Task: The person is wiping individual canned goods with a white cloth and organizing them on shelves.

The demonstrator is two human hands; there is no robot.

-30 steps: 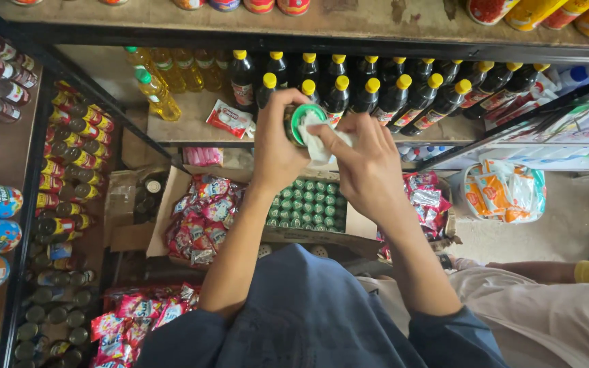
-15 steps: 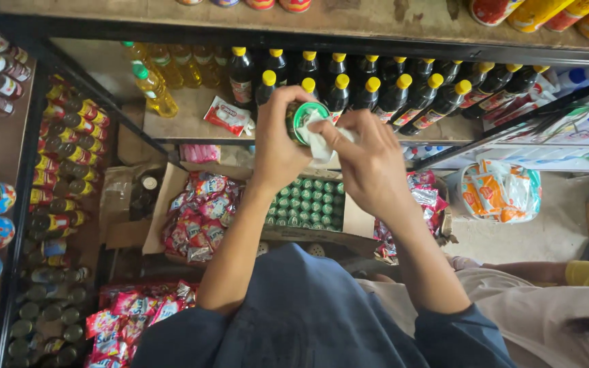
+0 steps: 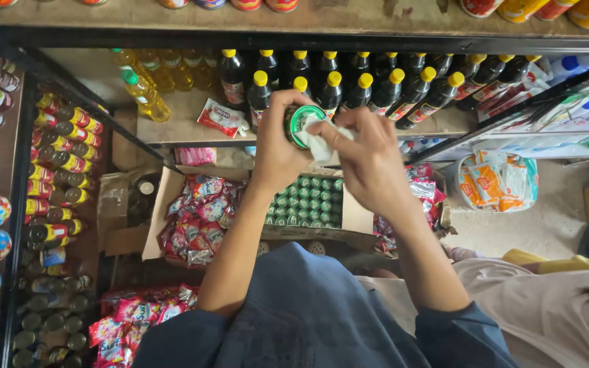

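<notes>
Left hand [image 3: 277, 146] is gripping a green-lidded jar [image 3: 301, 125] just right of its fingers. Right hand [image 3: 369, 160] is pinching what is probably a white cloth [image 3: 322, 144] against the lid. Yellow-capped dark bottles [image 3: 376, 85] are standing on the shelf [image 3: 178, 126] beyond both hands.

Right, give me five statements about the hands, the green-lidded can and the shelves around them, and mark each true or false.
1. The left hand holds a small round can with a green-and-white lid. True.
2. The right hand presses a white cloth against that can. True.
3. The dark bottles on the shelf behind have red caps. False: their caps are yellow.
4. The open cardboard box below the hands holds rows of green-topped cans. True.
5. The yellow oil bottles stand right of the dark bottles. False: they stand to the left.
</notes>
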